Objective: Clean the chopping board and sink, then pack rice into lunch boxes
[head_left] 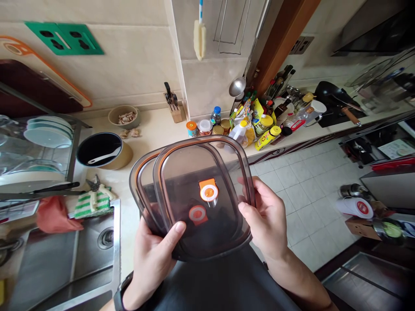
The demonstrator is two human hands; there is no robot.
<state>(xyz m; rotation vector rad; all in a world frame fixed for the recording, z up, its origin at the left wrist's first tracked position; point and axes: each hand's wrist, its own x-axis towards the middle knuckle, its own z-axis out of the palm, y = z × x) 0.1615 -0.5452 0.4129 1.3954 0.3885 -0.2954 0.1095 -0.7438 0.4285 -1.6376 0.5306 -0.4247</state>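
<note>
Two see-through brown container lids, overlapping one another, are held up in front of my body. The upper lid (181,172) bears an orange and white round valve; the lower lid (138,185) sticks out on the left, and its reddish valve shows through. My left hand (158,242) grips both lids at the lower left, thumb on top and fingers hidden beneath. With thumb above and fingers behind, my right hand (266,216) pinches the right rim of the upper lid. A dark band circles my left wrist.
To the left are a steel sink (116,250), a dish rack (76,151) with plates, and a pot (125,153) with a white utensil. Behind stand a bowl of garlic (113,114), a knife block (177,113) and several jars and bottles. A wok (327,93) sits far right.
</note>
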